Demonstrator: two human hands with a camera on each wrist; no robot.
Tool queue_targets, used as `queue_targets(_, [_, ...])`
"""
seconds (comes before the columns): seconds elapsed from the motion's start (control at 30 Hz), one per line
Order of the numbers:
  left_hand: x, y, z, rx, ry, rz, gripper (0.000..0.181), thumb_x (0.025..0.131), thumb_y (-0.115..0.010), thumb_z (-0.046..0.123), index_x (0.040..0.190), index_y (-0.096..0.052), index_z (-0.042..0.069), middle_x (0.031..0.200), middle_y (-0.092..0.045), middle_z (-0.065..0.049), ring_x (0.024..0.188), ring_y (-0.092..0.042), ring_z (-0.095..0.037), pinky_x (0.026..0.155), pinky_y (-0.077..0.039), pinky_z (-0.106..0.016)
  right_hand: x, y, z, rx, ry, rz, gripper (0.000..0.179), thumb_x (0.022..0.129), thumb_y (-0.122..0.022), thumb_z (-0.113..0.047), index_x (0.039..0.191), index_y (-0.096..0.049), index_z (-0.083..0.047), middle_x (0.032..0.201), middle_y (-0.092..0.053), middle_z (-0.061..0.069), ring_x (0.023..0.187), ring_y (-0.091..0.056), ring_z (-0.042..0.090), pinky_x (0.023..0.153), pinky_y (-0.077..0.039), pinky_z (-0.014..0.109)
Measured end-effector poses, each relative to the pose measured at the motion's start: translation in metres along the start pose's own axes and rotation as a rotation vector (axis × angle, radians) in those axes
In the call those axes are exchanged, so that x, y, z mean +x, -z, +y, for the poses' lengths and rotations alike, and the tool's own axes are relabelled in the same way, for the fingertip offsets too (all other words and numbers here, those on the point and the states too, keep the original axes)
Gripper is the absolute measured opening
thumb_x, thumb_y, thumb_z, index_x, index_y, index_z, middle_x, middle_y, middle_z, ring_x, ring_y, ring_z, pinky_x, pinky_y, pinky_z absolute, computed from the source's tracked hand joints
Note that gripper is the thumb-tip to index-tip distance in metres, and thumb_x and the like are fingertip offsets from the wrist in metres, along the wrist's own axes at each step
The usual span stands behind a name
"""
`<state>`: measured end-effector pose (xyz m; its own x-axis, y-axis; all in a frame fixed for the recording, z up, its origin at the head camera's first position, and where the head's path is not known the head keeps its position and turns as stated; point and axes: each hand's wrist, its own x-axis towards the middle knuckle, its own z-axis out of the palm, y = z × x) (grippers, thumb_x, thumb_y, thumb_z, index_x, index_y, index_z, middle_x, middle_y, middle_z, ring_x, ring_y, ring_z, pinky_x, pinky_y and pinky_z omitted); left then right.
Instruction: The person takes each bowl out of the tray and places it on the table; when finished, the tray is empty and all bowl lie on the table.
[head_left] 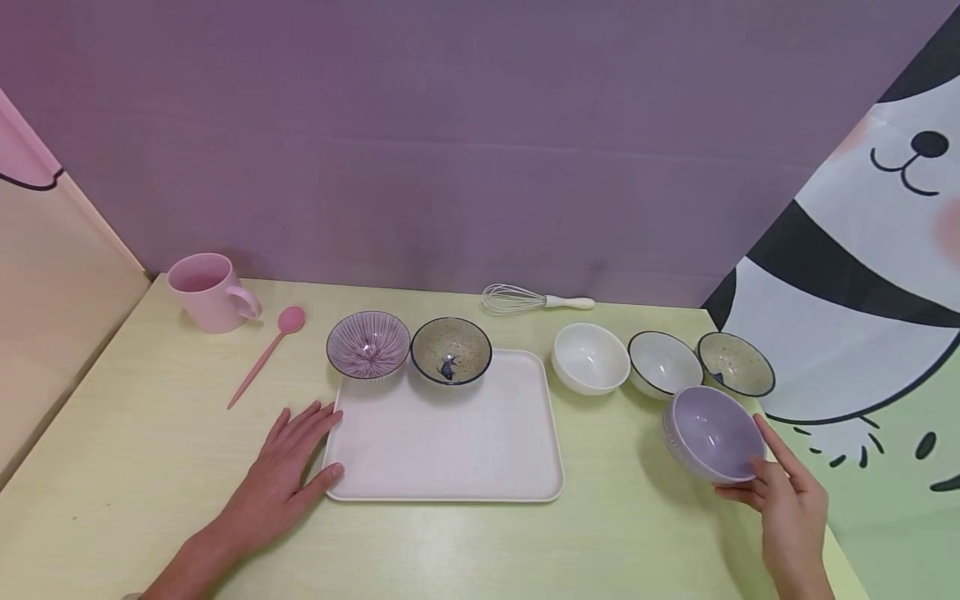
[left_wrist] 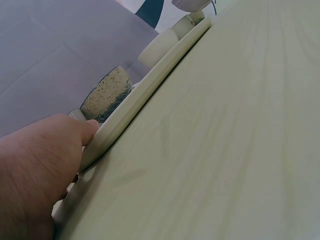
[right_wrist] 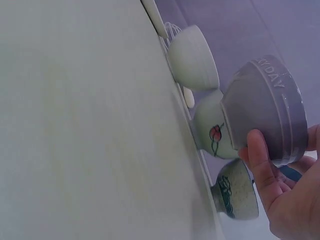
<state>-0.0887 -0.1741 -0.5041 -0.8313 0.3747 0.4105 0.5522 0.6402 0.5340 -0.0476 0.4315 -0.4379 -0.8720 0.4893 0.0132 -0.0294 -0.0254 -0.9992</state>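
Observation:
My right hand grips a lavender bowl by its right side, thumb low on the outside. The bowl is held above the table, tilted a little, and raised lettering shows on its wall in the right wrist view. My left hand rests at the left edge of a white rectangular tray, fingers spread and straight, fingertips and thumb at the rim. At the tray's back left stand a purple-striped bowl and a speckled beige bowl with a dark rim, side by side.
Right of the tray stand a white bowl, a dark-rimmed white bowl and another speckled bowl. A whisk lies along the back edge. At the left are a pink mug and a pink spoon.

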Motion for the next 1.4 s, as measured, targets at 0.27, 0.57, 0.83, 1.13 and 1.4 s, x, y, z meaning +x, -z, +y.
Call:
queue_targets(0.27, [0.001,0.002,0.004,-0.007,-0.010,0.009,0.063,0.105,-0.074,0.022,0.162,-0.052,0.003,0.165,-0.054,-0.022,0.156,-0.042,-0.049,0.141,-0.001,-0.033,0.009,0.015,0.000,0.074,-0.068,0.102,0.056,0.112,-0.039,0.001,0.160,-0.062,-0.019,0.120,-0.072,-0.018,0.064,-0.079,0.016,0.055,-0.067,0.029])
queue_targets(0.57, [0.001,0.003,0.004,0.002,-0.008,0.003,0.064,0.105,-0.074,0.023,0.162,-0.052,0.003,0.165,-0.054,-0.022,0.156,-0.042,-0.048,0.141,-0.001,-0.033,0.016,0.027,0.006,0.104,-0.119,0.194,0.056,0.114,-0.039,-0.001,0.163,-0.056,-0.020,0.149,-0.061,-0.003,0.065,-0.079,0.014,0.055,-0.068,0.030])
queue_targets(0.83, [0.001,0.003,0.003,-0.002,0.001,-0.003,0.063,0.106,-0.073,0.024,0.162,-0.052,0.003,0.166,-0.053,-0.021,0.157,-0.041,-0.048,0.141,-0.001,-0.032,0.020,0.044,0.010,0.216,-0.098,0.218,0.056,0.113,-0.040,0.003,0.161,-0.059,-0.019,0.124,-0.072,-0.013,0.060,-0.078,0.020,0.051,-0.067,0.035])
queue_targets(1.13, [0.000,0.003,0.002,-0.004,-0.001,0.002,0.064,0.105,-0.074,0.023,0.162,-0.052,0.004,0.165,-0.054,-0.021,0.156,-0.041,-0.047,0.141,-0.001,-0.032,0.022,0.058,0.014,0.346,-0.096,0.243,0.056,0.113,-0.043,0.006,0.162,-0.058,-0.018,0.121,-0.073,-0.012,0.058,-0.078,0.024,0.049,-0.067,0.038])
queue_targets(1.4, [0.000,0.001,0.001,-0.001,0.000,-0.001,0.063,0.106,-0.074,0.023,0.163,-0.052,0.005,0.166,-0.053,-0.021,0.157,-0.041,-0.047,0.141,0.000,-0.032,0.027,0.061,0.013,0.302,-0.186,0.296,0.059,0.114,-0.043,0.001,0.165,-0.053,-0.026,0.121,-0.070,-0.016,0.058,-0.078,0.024,0.052,-0.068,0.038])
